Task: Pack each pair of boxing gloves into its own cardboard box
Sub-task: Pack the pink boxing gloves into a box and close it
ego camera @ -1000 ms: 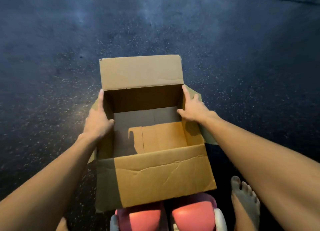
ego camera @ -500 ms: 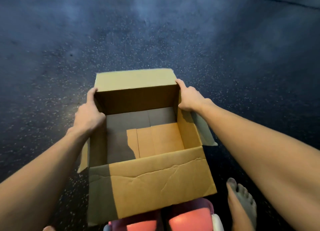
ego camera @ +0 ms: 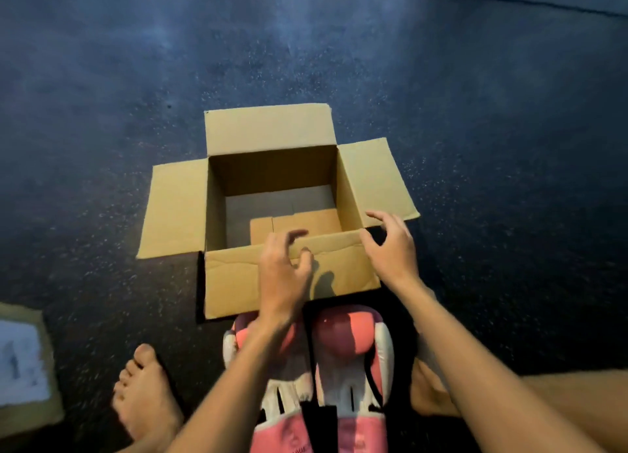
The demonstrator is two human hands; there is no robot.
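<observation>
An open cardboard box [ego camera: 238,282] stands on the dark floor with all its flaps spread outward and nothing inside. Just in front of it, between my bare feet, lies a pair of pink and white boxing gloves [ego camera: 343,350], partly covered by my forearms. My left hand [ego camera: 283,275] hovers over the box's near flap with its fingers loosely curled, holding nothing. My right hand [ego camera: 390,248] hovers at the box's near right corner, fingers spread and empty.
Another cardboard piece with a white label [ego camera: 23,367] lies at the left edge. My bare left foot [ego camera: 146,395] and right foot [ego camera: 431,395] rest on the speckled dark floor [ego camera: 475,146] on either side of the gloves.
Both hands have let go of the box's side walls and drawn back toward me, over its near flap. The box now rests on the floor with its side flaps spread out.
</observation>
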